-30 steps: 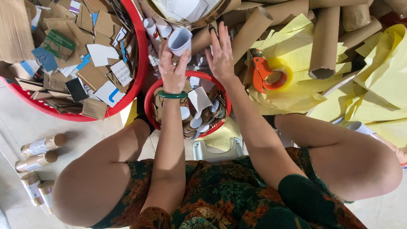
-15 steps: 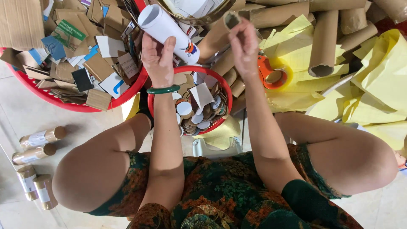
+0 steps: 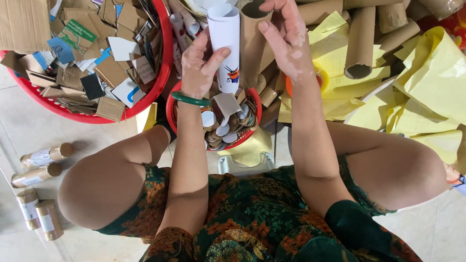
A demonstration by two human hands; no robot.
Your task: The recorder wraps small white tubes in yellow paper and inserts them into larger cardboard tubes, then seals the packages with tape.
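Pale floor tiles carry the whole scene, seen from above a seated person's bare knees and green floral dress. At top centre of the frame, the left hand, wearing a green bangle, grips a rolled white paper sheet with a small coloured print. Half a second ago this roll lay tilted up and to the left; now it stands nearly upright, pressed against a brown cardboard tube that the right hand clasps from the right. Roll and tube have come together, touching side by side, where before they were apart. Just below them sits a small red basket of paper scraps and tube ends. A large red basket of cardboard pieces fills the upper left. Yellow paper sheets and more tubes spread across the upper right. Four wrapped tubes lie on the floor at lower left.
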